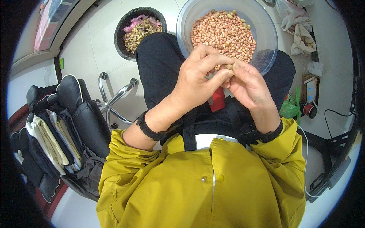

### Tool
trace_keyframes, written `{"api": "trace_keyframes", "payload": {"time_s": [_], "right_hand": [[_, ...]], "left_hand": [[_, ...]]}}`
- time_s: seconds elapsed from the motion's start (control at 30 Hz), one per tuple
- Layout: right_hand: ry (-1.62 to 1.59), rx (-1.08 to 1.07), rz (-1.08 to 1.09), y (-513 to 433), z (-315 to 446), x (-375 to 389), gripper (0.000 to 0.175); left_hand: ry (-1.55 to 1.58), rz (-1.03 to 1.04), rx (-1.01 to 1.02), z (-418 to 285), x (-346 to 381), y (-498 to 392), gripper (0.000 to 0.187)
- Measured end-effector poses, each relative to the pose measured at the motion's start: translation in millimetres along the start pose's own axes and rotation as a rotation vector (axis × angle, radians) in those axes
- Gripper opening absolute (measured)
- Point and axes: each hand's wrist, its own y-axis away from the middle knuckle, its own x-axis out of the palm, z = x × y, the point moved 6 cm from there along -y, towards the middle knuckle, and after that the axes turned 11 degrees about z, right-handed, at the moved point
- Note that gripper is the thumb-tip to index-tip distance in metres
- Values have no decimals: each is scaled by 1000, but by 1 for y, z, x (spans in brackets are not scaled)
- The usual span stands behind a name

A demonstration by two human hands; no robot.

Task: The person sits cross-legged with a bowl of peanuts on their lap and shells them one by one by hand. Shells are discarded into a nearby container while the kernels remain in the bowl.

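My left hand [194, 77] and my right hand [248, 83] meet at their fingertips, above the near rim of a translucent plastic basin [265, 57]. Pinched between them is an unshelled peanut [229, 67], with the thumbs and index fingers close around it. My curled fingers hide part of what lies beneath. Shelled pinkish peanut kernels [223, 34] cover much of the basin's bottom. A few whole peanuts in their shells [229, 16] lie among the kernels, mostly at the far and right edges. The basin rests against my dark-trousered knees.
Left of the basin stands a black-lined bin [119, 37] holding peanut shells [142, 32] and pink material. A chair's chrome wheeled base [114, 99] and a black chair [88, 119] piled with folded clothes [47, 139] are at left. Plastic bags [293, 17], a white router-like device [311, 89] and cables lie right.
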Motion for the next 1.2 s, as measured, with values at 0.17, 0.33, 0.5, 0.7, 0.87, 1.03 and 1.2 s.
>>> {"api": "trace_keyframes", "payload": {"time_s": [0.17, 0.33, 0.5, 0.7, 0.87, 1.03, 1.2], "right_hand": [[-24, -15, -27, 0, -1, 0, 25], [9, 0, -39, -1, 1, -3, 23], [91, 36, -86, 1, 1, -8, 22], [72, 46, -84, 1, -3, -9, 20], [60, 58, -164, 1, -4, -13, 21], [326, 56, -138, 1, 5, -11, 25], [397, 86, -182, 2, 9, -13, 29]], "left_hand": [[100, -6, -94, 5, 2, 0, 19], [195, -23, -117, 9, 4, 1, 16], [113, -2, -61, 6, 2, -1, 12], [-11, 57, -19, 1, -1, -2, 8], [-66, 58, 17, 3, 1, -4, 7], [-183, 80, 43, 3, 6, -4, 9], [-241, 83, 85, 1, 9, -5, 13]]}}
